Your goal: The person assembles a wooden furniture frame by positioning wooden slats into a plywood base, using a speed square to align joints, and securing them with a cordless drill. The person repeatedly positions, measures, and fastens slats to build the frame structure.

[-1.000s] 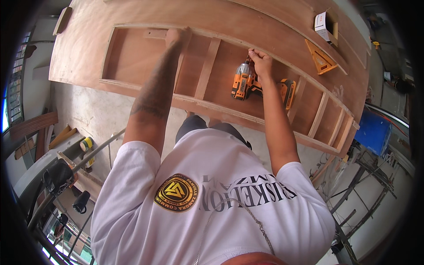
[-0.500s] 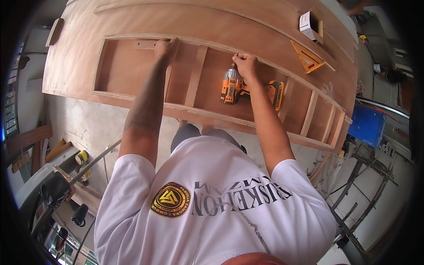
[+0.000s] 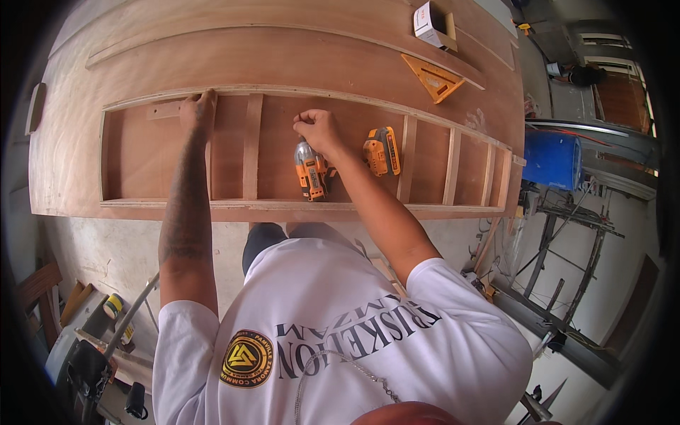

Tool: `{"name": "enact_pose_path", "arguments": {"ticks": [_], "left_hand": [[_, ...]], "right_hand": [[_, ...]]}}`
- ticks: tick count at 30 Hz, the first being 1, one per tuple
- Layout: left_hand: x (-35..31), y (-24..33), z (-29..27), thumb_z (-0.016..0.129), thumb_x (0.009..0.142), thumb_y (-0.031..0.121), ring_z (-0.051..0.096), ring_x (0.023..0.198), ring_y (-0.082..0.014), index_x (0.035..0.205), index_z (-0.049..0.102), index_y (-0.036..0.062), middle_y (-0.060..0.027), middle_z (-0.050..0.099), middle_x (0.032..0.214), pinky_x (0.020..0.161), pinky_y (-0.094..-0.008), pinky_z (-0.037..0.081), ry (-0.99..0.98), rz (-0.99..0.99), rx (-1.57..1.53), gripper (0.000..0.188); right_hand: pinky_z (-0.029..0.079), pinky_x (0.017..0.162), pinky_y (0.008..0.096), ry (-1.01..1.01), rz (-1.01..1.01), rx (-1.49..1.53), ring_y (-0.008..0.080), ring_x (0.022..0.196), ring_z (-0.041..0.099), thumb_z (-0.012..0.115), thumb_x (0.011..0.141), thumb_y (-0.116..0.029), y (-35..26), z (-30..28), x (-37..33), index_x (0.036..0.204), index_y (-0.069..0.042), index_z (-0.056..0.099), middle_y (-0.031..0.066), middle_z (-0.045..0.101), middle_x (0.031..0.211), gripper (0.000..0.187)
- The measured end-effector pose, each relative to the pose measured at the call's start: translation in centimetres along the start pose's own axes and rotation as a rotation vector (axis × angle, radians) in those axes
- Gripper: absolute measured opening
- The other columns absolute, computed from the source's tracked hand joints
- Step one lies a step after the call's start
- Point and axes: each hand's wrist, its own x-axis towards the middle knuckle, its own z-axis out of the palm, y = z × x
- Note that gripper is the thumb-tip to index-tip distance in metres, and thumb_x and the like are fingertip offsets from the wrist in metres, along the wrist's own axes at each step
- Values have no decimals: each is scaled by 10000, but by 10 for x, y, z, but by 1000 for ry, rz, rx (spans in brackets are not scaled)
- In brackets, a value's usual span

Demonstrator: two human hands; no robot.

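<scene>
A long, shallow wooden frame (image 3: 297, 91) with crosspieces lies on a large plywood sheet. At its left part my left hand (image 3: 197, 112) is closed round the far end of a wooden crosspiece (image 3: 209, 168), by the far rail. A short wood strip with a hole (image 3: 164, 110) lies just left of that hand. My right hand (image 3: 320, 132) hovers at the nose of an orange and black cordless impact driver (image 3: 310, 173), which rests on its side inside the frame. Its thumb and fingers are pinched; whatever is between them is too small to make out. My right forearm partly covers the driver's handle.
Beyond the frame lie an orange triangular square (image 3: 432, 79) and an open small carton (image 3: 433, 27). A wood offcut (image 3: 35, 108) lies at the sheet's left edge. Off to the right stands a blue bin (image 3: 552, 160); a yellow tape roll (image 3: 112, 305) sits lower left.
The whole view has shifted, so the frame and tools appear farther left and slightly lower. Both hands keep nearly the same places relative to the crosspiece and driver.
</scene>
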Motion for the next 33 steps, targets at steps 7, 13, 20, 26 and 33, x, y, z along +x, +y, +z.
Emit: {"name": "enact_pose_path", "arguments": {"ticks": [7, 13, 20, 26, 33], "left_hand": [[2, -3, 0, 633, 915, 341, 729, 980, -298, 1087, 746, -20, -202, 766, 1019, 882, -412, 524, -26, 71, -3, 416], [3, -27, -12, 665, 906, 270, 719, 1086, -279, 1194, 722, -24, -194, 754, 1150, 963, -365, 524, -31, 76, -88, 415], [-14, -41, -9, 737, 876, 350, 719, 1030, -267, 1267, 677, 3, -171, 751, 1122, 904, -369, 546, 17, 149, 155, 526], [-26, -40, -19, 798, 851, 377, 692, 1085, -306, 1344, 616, 0, -219, 701, 1196, 926, -388, 543, -9, 248, 153, 647], [-21, -22, -46, 763, 876, 269, 707, 976, -282, 1193, 683, 38, -158, 734, 1020, 852, -394, 557, 30, 285, 97, 401]], "right_hand": [[584, 777, 330, 48, -33, -115, 191, 904, 715, 817, 830, -185, 1, -4, 0, 1226, 49, 673, 130, 744, 1001, 482], [571, 760, 304, -66, 3, 65, 173, 902, 703, 784, 887, -162, -7, -12, -7, 1211, 83, 671, 140, 740, 1018, 421], [516, 662, 294, -6, 59, -8, 117, 747, 638, 736, 907, -149, -3, -1, 5, 986, 24, 742, 43, 712, 840, 190], [497, 618, 304, 13, 19, -4, 118, 669, 614, 724, 887, -160, 2, 1, 5, 898, 27, 729, 40, 681, 749, 188], [503, 630, 293, 54, -11, 2, 106, 680, 626, 714, 907, -145, -5, 3, -2, 910, 21, 729, 35, 690, 752, 167]]}}
